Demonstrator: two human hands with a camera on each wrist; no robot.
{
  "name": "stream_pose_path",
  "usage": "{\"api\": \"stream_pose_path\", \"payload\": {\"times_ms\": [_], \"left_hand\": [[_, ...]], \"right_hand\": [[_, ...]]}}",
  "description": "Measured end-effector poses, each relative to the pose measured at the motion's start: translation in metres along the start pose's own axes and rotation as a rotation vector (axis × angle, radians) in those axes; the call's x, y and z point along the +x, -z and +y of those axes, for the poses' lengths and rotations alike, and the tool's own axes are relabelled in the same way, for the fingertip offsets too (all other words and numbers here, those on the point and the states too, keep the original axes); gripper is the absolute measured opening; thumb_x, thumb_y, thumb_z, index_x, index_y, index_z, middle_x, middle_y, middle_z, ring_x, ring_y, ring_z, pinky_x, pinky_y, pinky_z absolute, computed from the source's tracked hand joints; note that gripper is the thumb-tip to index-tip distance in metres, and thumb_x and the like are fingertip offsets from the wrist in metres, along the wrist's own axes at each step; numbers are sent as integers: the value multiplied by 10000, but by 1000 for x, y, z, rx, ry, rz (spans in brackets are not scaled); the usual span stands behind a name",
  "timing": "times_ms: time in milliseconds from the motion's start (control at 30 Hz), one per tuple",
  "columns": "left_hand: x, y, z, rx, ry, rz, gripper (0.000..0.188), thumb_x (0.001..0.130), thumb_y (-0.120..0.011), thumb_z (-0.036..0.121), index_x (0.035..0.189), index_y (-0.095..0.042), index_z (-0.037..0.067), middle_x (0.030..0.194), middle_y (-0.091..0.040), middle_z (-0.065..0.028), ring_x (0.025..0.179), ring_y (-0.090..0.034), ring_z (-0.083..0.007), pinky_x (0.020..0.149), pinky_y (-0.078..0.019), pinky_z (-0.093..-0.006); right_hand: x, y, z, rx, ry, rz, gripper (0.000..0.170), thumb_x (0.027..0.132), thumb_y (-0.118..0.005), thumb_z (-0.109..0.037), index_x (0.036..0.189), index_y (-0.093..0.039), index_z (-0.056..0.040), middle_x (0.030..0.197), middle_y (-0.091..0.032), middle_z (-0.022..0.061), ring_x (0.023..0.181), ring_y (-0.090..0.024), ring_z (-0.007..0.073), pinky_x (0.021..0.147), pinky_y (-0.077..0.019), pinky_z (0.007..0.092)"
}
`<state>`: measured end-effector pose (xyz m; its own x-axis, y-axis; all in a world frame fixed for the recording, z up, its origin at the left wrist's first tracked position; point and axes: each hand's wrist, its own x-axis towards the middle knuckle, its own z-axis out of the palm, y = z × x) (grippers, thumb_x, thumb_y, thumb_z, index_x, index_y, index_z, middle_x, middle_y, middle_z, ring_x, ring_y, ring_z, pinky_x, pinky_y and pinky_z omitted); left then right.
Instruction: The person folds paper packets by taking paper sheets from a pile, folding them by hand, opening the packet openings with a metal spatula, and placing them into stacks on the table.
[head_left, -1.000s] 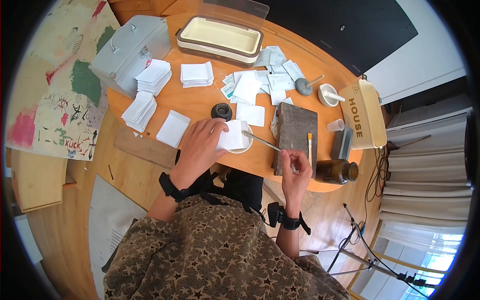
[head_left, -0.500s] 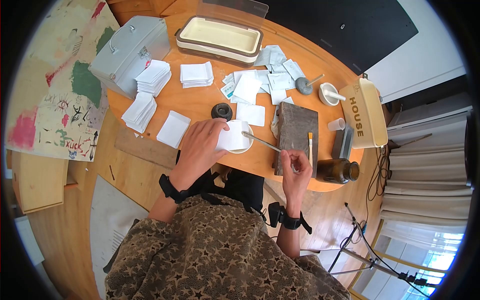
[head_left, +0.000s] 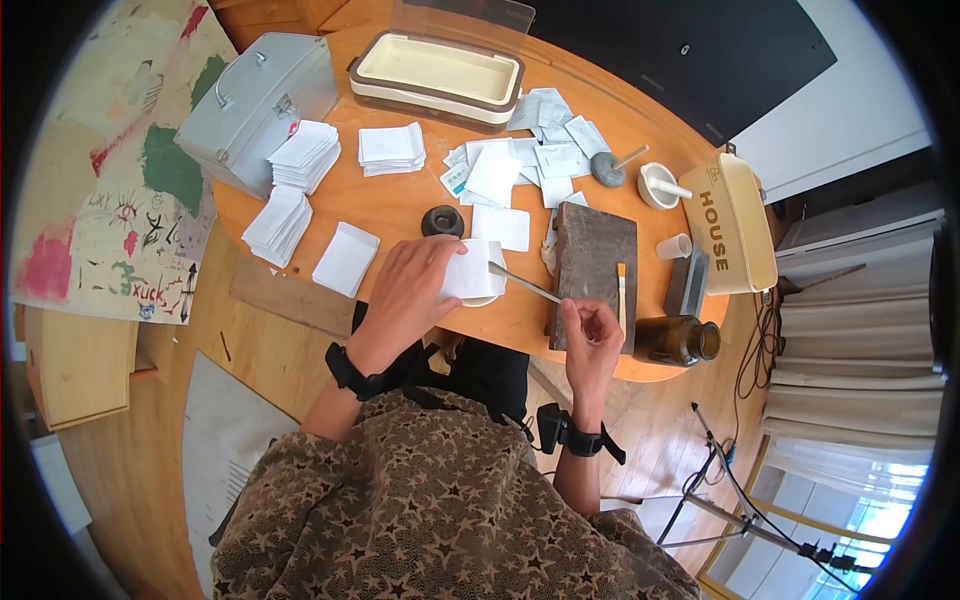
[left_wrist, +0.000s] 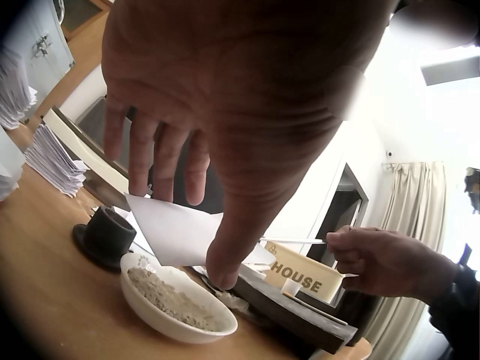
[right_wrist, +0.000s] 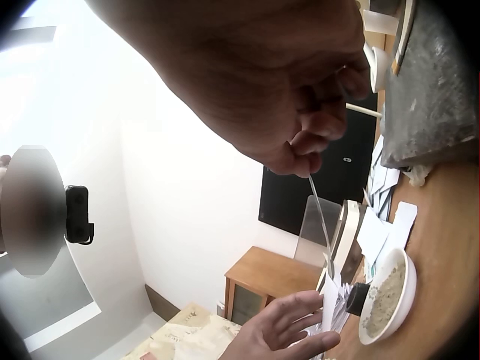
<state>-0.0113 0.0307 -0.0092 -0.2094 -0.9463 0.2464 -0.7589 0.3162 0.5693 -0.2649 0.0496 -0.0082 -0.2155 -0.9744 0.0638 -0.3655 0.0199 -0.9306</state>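
My left hand (head_left: 405,285) pinches a small white paper packet (head_left: 470,265) between thumb and fingers, tilted over a white bowl (left_wrist: 171,333). Grey-beige crumbly powder (left_wrist: 176,300) fills part of the bowl in the left wrist view. With thumb and fingertips my right hand (head_left: 593,335) grips one end of a thin metal spatula (head_left: 530,285). Its far tip reaches the packet's edge. Just beyond the bowl stands a round black pot-like object (head_left: 442,222). The packet covers most of the bowl in the head view.
Stacks of white packets (head_left: 392,148) lie left and behind. A dark stone slab (head_left: 595,265) with a brush (head_left: 621,295) on it, a brown bottle (head_left: 678,341), a mortar (head_left: 657,185) and a HOUSE box (head_left: 730,230) are at right. A cream tray (head_left: 440,70) stands behind.
My left hand has shifted slightly right with the packet, which now covers more of the bowl. The spatula's tip has moved a little right; my right hand stays about where it was.
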Motion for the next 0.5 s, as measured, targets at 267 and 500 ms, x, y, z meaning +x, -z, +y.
{"api": "stream_pose_path", "payload": {"times_ms": [267,500], "left_hand": [[10,-17,-3,47,-56,-8,744,737,-829,131,1405,-503,95,1335,-576,-124,1224,-538,-371,1083,-406,-456],[20,-22,1,34,-87,-25,756,759,-822,142,1429,-475,101,1338,-557,-128,1235,-530,-380,1091,-416,-468]], "right_hand": [[-2,-6,-7,-51,69,-1,150,959,-722,-125,918,-680,14,705,-584,0,670,-474,65,622,-401,242],[-2,-6,-9,-258,390,46,50,894,-747,-29,939,-725,-23,735,-592,71,618,-520,172,589,-422,311]]}}
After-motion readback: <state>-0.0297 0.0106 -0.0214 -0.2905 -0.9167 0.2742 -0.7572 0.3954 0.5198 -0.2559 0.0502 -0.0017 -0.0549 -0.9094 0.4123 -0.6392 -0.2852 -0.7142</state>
